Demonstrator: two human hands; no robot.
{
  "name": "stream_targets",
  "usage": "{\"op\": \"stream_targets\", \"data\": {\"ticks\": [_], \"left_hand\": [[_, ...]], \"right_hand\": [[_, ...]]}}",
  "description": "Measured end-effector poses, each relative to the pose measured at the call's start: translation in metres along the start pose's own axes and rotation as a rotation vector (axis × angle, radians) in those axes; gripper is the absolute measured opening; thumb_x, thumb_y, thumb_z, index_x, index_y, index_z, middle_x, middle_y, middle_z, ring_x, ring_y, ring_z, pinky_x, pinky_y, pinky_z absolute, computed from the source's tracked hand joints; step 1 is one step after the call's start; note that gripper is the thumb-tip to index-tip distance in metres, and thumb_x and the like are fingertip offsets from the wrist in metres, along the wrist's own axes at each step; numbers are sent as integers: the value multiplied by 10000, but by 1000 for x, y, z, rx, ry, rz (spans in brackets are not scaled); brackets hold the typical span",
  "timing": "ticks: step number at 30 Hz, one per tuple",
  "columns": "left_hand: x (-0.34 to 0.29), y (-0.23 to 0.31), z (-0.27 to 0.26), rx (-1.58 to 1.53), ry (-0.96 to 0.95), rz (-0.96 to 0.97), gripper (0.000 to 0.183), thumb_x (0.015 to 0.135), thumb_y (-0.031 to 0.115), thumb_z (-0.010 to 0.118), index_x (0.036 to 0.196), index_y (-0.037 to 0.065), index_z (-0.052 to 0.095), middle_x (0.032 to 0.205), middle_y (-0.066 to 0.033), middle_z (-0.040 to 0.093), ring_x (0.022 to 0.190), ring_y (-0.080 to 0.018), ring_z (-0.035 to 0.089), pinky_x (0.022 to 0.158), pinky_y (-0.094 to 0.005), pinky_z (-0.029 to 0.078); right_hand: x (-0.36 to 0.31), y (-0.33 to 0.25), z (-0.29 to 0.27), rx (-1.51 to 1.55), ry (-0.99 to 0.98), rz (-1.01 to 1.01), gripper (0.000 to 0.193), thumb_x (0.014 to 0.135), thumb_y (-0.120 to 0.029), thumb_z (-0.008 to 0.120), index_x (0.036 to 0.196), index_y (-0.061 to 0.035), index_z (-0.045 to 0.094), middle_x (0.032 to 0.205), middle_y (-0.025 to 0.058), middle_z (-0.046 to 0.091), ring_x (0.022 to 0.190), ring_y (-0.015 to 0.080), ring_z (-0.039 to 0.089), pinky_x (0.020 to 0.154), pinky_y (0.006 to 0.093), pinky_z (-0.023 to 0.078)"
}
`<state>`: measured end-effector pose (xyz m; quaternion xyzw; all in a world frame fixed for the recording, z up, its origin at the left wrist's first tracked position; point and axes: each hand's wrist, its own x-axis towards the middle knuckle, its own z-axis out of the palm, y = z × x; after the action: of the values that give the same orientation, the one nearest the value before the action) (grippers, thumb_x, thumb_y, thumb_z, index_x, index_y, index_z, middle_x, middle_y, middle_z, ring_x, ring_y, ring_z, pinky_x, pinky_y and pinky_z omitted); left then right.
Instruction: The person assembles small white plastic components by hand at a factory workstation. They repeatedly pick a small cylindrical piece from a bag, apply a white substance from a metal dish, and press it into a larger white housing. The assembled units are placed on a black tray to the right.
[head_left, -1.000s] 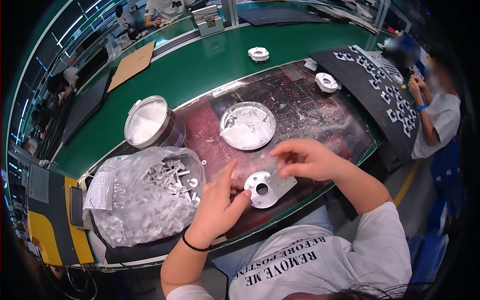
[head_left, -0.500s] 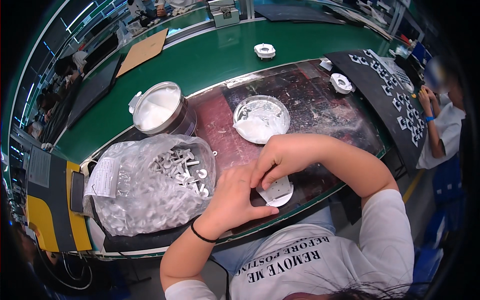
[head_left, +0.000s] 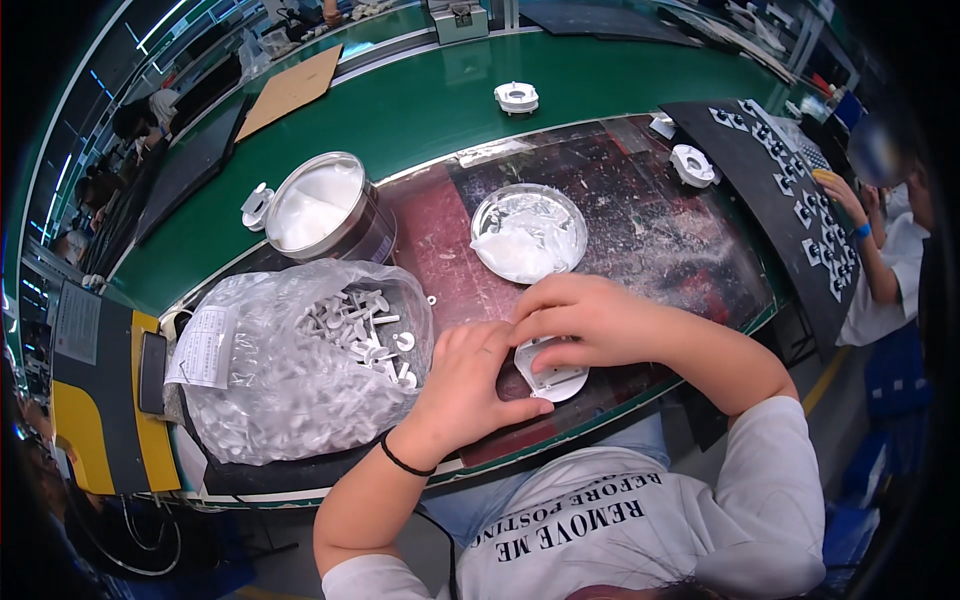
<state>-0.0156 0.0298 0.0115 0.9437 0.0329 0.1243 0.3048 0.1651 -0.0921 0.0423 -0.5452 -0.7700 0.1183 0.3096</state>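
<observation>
A round white plastic part (head_left: 562,387) with a flat raised plate on it lies at the near edge of the work surface, between my hands. My left hand (head_left: 462,385) holds its left side, thumb along the near edge and fingers beyond it. My right hand (head_left: 585,325) is bent over the top of the part, fingers closed at its far side; the fingertips and anything small between them are hidden. Left of my hands, a clear plastic bag (head_left: 270,410) lies open, full of small light-grey stemmed plastic pieces (head_left: 350,325).
A metal tin (head_left: 350,235) with white lining stands behind the bag; a round metal lid (head_left: 578,235) with film lies beyond my hands. White housings (head_left: 516,97) sit on the green belt (head_left: 420,120). At right, a co-worker's hand (head_left: 843,195) is over a black sheet (head_left: 720,165) of small parts.
My right hand has shifted from a pinch at the part's left edge to lie further over it. The housings on the belt have moved left. The co-worker's hand has reached toward the black sheet.
</observation>
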Motion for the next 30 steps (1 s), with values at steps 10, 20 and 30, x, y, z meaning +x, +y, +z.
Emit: {"op": "stream_targets", "data": {"ticks": [10, 20, 30], "left_hand": [[-1, 8, 8, 24, 14, -7, 789, 619, 445, 784, 1232, 65, 462, 1167, -101, 502, 1138, -293, 450, 1030, -544, 229], [-1, 6, 8, 1, -6, -10, 751, 635, 411, 768, 1241, 78, 476, 1183, -97, 503, 1159, -285, 430, 1038, -552, 218], [-1, 7, 7, 5, -9, -13, 749, 638, 401, 763, 1251, 82, 474, 1184, -103, 495, 1161, -286, 429, 1040, -552, 216]], "right_hand": [[-19, -34, -13, -486, -59, 62, 500, 590, -306, 781, 1033, -129, 630, 994, -7, 589, 983, 203, 535, 867, 372, 370], [-23, -22, -17, -294, -78, 68, 384, 626, -301, 762, 968, -147, 675, 958, -12, 617, 988, 183, 532, 868, 356, 366], [-22, -27, -19, -311, -96, 113, 342, 646, -296, 750, 955, -163, 685, 960, -22, 606, 991, 174, 522, 856, 348, 355]]}}
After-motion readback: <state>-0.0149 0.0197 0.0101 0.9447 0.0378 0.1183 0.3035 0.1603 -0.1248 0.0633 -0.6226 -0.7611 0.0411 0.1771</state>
